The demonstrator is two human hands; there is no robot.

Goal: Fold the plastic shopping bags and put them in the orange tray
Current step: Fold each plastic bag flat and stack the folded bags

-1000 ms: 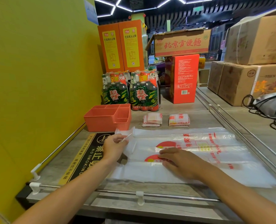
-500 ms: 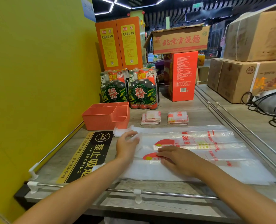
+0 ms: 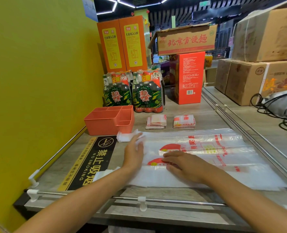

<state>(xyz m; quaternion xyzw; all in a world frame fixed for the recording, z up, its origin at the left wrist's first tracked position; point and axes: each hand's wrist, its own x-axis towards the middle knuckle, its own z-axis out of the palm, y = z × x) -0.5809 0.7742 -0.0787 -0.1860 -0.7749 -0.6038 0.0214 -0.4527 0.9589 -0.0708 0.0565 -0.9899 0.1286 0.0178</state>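
Shelf (image 3: 181, 113): flat clear bag (image 3: 223, 157) w/ red print

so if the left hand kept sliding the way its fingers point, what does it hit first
Probably the bag's white handle end just past the left hand; beyond that the orange tray. Depth is hard to judge.

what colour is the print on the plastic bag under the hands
Red, with some yellow, on the clear plastic bag; head view.
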